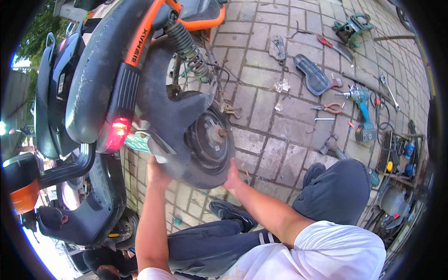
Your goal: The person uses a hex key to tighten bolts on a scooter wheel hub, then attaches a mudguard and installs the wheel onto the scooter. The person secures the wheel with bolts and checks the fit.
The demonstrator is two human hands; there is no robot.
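A black rear wheel with a dark hub and a rusty axle end sits under the grey mudguard of an orange and black scooter. My right hand is closed on the tyre's lower right edge. On the opposite side, my left hand is closed at the wheel's lower left, against the mudguard's end; most of its fingers are hidden. Just above that hand is a green number plate. A coil spring shock absorber rises over the wheel, and the red tail light glows.
Pliers, a teal cordless impact wrench, a hammer and a dark plastic cover lie on the brick paving to the right. Beyond them stands a tool crate. Another scooter is at the left.
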